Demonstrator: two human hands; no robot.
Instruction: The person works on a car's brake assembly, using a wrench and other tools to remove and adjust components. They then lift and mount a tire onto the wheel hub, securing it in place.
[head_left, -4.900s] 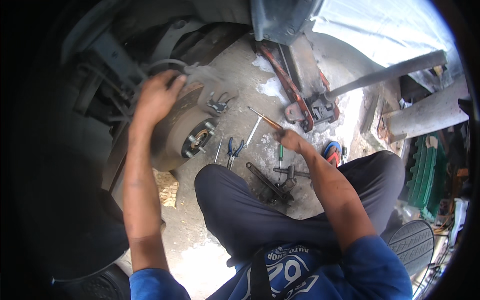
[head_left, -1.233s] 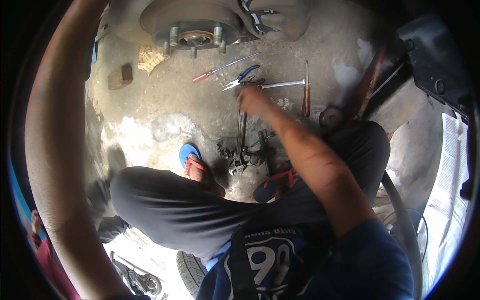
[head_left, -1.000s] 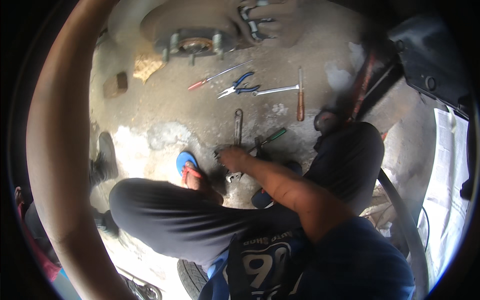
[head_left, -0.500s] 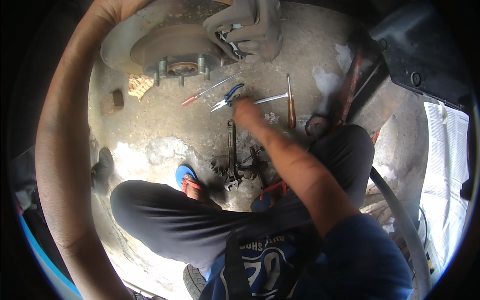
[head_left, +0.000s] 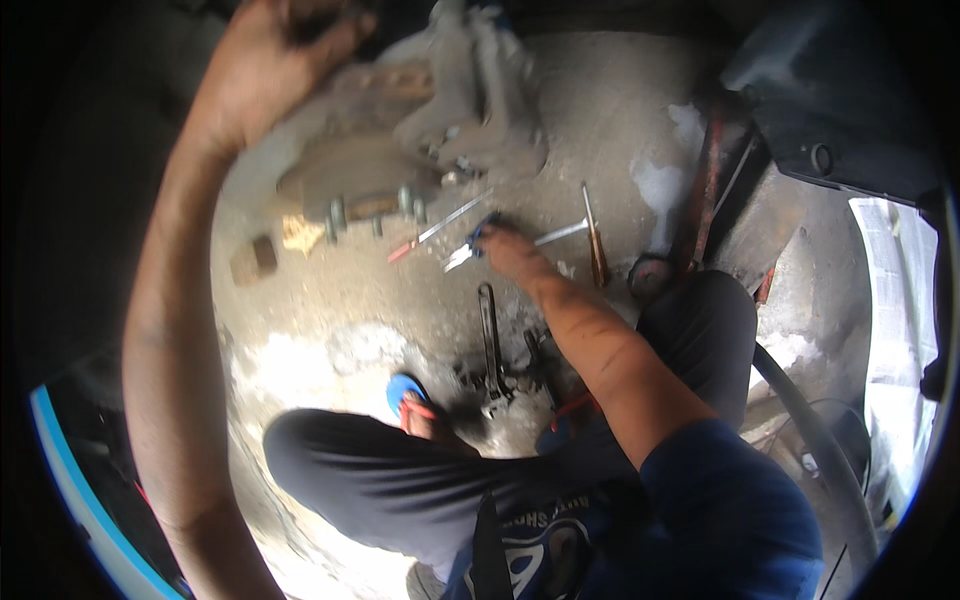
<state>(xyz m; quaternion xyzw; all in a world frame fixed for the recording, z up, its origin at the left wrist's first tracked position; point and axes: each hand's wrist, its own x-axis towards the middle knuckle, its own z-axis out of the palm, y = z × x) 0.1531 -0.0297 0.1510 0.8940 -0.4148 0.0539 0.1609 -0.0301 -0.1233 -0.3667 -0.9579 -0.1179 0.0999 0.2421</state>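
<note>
On the concrete floor lie pliers (head_left: pixel 460 254) with blue handles. My right hand (head_left: pixel 515 254) is down at them, its fingers closed over the handles and partly covering them. Left of the pliers rests a screwdriver (head_left: pixel 436 227) with a red handle. A T-shaped pair of a metal rod (head_left: pixel 562 233) and a brown-handled screwdriver (head_left: pixel 597 245) is just right of that hand. My left hand (head_left: pixel 262 80) is raised at the top, above a brake disc (head_left: pixel 345 175) with wheel studs. Motion blurs its fingers, and what they touch is unclear.
A brake caliper (head_left: pixel 480 100) hangs beside the disc. Nearer me lies an adjustable wrench (head_left: pixel 490 340) among dark metal parts. A brown block (head_left: pixel 254 261) sits at left. At right are a red-and-black jack (head_left: pixel 705 200), a grey hose (head_left: pixel 800 410) and newspaper sheets (head_left: pixel 890 300).
My right hand has come onto the pliers' handles. My left hand has come further into view at the top. The whole view has shifted, so the floor things appear lower.
</note>
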